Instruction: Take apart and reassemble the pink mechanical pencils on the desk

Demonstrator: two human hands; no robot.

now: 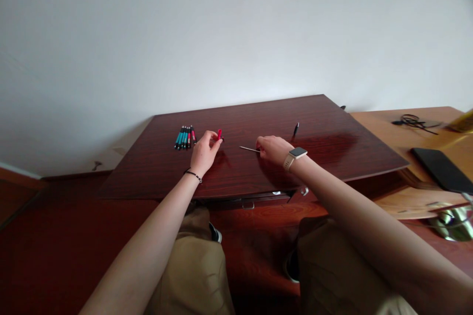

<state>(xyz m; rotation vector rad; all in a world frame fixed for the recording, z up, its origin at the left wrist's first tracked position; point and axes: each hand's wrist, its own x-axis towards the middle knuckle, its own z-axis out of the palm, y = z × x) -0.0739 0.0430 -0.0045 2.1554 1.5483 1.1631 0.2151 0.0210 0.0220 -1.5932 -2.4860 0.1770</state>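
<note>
Desk: dark wooden top [332, 157] against a white wall.
Left hand [204, 152]: pinching a red pen barrel [219, 134], lifted clear.
Right hand [272, 149]: gripping a thin refill [248, 148], kept level.
Pens [185, 137]: bundled aside, left.

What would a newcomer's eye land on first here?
Probably the two bare hands at mid-table: the left hand pinching a small red pen part, the right hand holding a thin rod. Left of them lies a row of teal and red pens.
</note>
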